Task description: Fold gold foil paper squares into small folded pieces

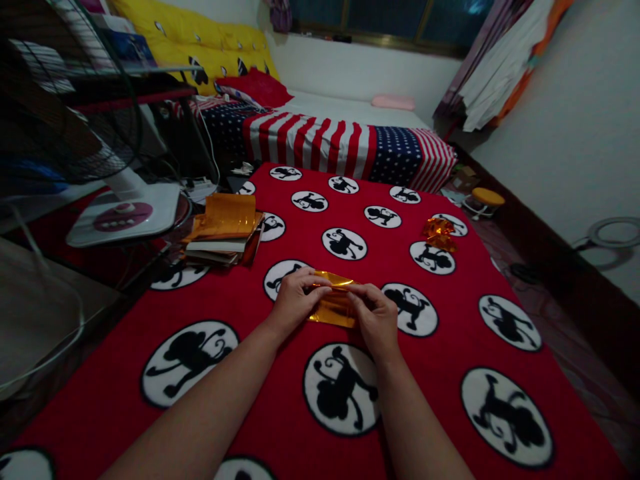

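Observation:
Between my hands is a sheet of shiny gold foil paper (333, 315), low over the red cloth with monkey prints (280, 407). My left hand (299, 298) pinches its left side between thumb and fingers. On the right side, my right hand (376, 312) grips the foil the same way. A fold or crease runs across the upper part of the sheet. To the left lies a stack of gold foil and paper sheets (225, 230). Farther right on the cloth rests a crumpled or folded gold foil piece (440, 233).
A fan (123, 207) stands at the left beside a small table. Beyond the cloth is a bed with a flag-patterned cover (320, 143). A yellow-topped stool (487, 197) and a ring-shaped lamp (617, 233) are at the right near the wall.

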### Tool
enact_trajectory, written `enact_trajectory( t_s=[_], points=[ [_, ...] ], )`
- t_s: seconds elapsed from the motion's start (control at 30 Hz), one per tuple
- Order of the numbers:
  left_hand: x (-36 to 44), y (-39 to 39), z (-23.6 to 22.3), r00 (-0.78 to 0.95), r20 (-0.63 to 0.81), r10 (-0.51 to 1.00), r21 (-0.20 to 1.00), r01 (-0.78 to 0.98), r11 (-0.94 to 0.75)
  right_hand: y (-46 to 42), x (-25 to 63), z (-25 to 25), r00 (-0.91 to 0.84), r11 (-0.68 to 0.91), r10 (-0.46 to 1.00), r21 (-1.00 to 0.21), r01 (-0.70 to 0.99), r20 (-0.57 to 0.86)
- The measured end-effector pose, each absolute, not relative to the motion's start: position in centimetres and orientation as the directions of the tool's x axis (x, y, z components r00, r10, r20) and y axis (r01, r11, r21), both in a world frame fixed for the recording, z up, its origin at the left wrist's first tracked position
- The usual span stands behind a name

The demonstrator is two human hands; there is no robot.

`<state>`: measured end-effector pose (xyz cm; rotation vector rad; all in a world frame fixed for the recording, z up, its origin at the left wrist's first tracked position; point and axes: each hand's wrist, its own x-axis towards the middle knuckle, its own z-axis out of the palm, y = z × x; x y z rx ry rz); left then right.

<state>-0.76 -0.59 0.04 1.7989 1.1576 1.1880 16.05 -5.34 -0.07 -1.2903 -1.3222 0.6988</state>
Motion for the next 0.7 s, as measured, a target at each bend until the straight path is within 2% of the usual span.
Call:
enact_trajectory(
  t_s=[0.13, 0.33, 0.53, 0.7],
  points=[
    [-1.0, -0.6, 0.2, 0.186, 0.381, 0.906, 0.840, 0.339, -0.423, -5.3, 16.3, -0.2, 0.195, 0.247, 0.930, -0.925, 0.289, 0.310],
    [-1.5, -0.4, 0.3, 0.116, 0.471, 0.874, 0.789, 0.388, -0.477, -5.1, 16.5, -0.3, 0.229, 0.249, 0.930, -0.951, 0.184, 0.288],
    [-1.9, 0.0, 0.2, 0.252, 0.332, 0.909, 0.904, 0.193, -0.383, -5.1, 16.5, -0.4, 0.221, 0.279, 0.927, -0.951, 0.130, 0.302],
    [-1.9, -0.1, 0.6, 0.284, 0.276, 0.918, 0.947, 0.081, -0.309, -5.2, 16.4, -0.1, 0.217, 0.313, 0.918, -0.942, 0.123, 0.333]
  ],
)
